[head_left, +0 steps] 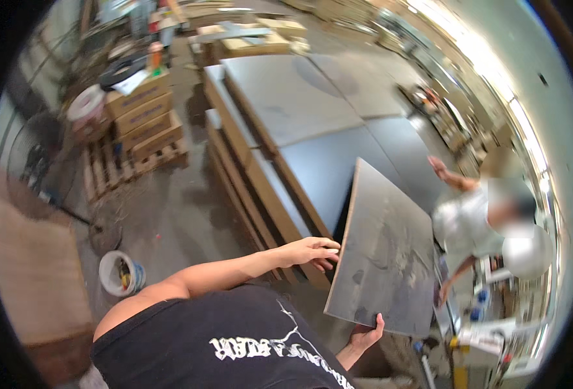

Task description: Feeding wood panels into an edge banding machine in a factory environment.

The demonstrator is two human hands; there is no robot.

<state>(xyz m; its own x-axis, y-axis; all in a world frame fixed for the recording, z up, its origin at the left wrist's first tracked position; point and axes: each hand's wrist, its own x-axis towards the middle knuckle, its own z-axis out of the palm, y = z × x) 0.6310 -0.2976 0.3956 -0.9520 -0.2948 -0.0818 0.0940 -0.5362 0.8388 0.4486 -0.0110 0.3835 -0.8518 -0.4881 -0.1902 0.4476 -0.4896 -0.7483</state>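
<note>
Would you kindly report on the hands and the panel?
Left hand at left edge of tilted grey panel. Right hand gripping its lower edge. Co-worker beyond it.

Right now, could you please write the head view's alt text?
The right hand grips a tilted gray panel by its lower edge, left hand at its left edge. Stacked boards lie beyond; a co-worker in white is at right.

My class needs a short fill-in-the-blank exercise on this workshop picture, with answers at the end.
1. As pictured, the left hand is at the dark panel's ____ edge.
2. The hand at the panel's lower edge is the person's own ____ one.
3. The stacked cardboard boxes stand on a wooden ____.
4. The co-worker's shirt is ____ in colour.

Missing words: left; right; pallet; white.
</note>
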